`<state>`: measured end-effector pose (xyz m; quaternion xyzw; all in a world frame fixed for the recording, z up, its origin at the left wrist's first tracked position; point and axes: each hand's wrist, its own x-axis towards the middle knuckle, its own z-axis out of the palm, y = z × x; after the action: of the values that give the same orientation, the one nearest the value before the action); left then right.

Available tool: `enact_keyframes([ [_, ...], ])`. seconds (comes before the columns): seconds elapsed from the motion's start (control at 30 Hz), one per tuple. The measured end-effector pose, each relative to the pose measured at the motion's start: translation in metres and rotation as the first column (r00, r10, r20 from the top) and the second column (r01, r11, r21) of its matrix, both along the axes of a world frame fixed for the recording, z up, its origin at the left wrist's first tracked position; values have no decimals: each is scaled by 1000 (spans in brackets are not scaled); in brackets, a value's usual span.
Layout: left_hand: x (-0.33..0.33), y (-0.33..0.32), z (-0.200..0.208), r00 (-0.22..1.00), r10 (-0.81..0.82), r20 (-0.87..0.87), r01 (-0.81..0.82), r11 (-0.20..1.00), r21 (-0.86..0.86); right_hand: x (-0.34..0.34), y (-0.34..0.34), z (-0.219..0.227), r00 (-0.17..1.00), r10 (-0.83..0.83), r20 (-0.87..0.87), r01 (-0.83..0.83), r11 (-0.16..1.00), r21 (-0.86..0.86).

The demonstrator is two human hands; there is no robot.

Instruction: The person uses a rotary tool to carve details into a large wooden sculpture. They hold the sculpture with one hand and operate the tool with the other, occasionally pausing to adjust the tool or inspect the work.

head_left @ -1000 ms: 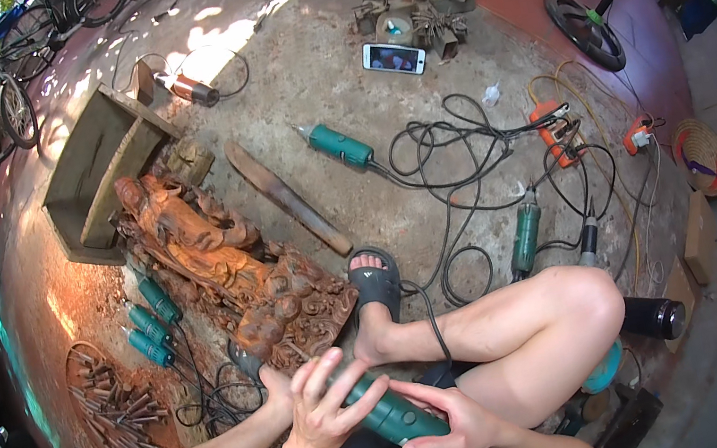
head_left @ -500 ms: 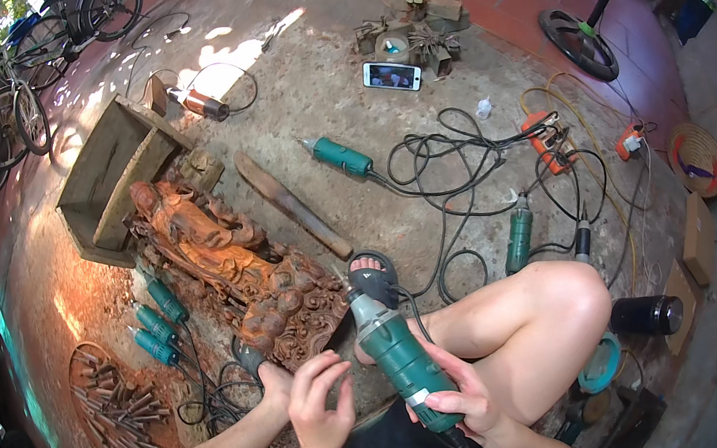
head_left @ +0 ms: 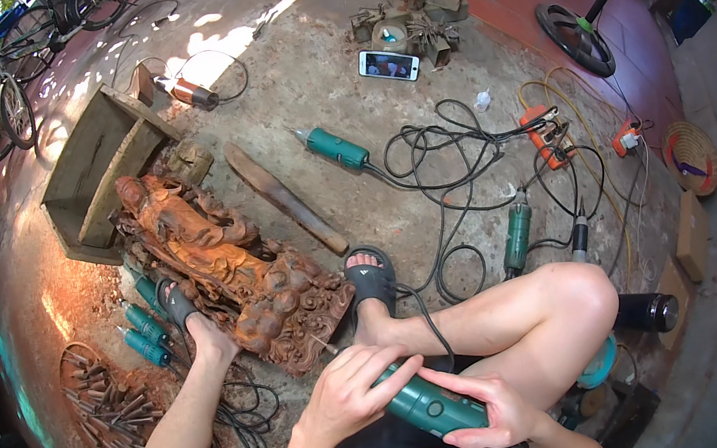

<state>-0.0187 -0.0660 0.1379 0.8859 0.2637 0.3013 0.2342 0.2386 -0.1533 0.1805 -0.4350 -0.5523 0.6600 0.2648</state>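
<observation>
Both of my hands hold a green die grinder [head_left: 438, 404] over my lap. My left hand [head_left: 354, 390] wraps round its front end, and my right hand [head_left: 499, 408] grips the rear body, with the thumb along one side. A thin bit pokes out past my left fingers toward the lower end of the carving; whether it touches, I cannot tell. That reddish-brown wood carving [head_left: 218, 268], a robed figure on an ornate base, lies on the floor between my feet. Its head end leans by a wooden box-like stand [head_left: 96, 174].
A curved wooden stick [head_left: 281, 194] lies right of the carving. More green grinders [head_left: 336, 148] rest around it, with tangled black cables [head_left: 438, 157] leading to an orange power strip [head_left: 545, 136]. A pile of bits [head_left: 107, 403] sits at left; a phone [head_left: 388, 65] stands ahead.
My left hand has moved from beside the grinder onto its front end. The grinder has tipped lower and leftward. My left foot has shifted forward beside the carving.
</observation>
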Motion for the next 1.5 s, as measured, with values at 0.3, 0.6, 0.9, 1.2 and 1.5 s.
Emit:
enact_keyframes([
  [0.3, 42, 69, -25, 976, -78, 203, 103, 988, -116, 49, 37, -10, 693, -421, -586, 208, 894, -397],
  [0.6, 73, 81, -51, 953, 103, 286, -63, 987, -146, 84, 70, -55, 698, -305, -648, 183, 951, -249],
  [0.9, 80, 67, -70, 854, 423, 304, -339, 894, -292, 71, 111, -98, 798, -106, -594, 153, 988, 29],
  [1.2, 59, 76, -112, 764, 493, 416, -460, 868, -184, 24, 125, -92, 910, -209, -359, 261, 960, 104],
  [1.5, 51, 77, -134, 785, 550, 285, -556, 828, -68, 56, 145, -100, 960, -48, -276, 20, 994, -104],
])
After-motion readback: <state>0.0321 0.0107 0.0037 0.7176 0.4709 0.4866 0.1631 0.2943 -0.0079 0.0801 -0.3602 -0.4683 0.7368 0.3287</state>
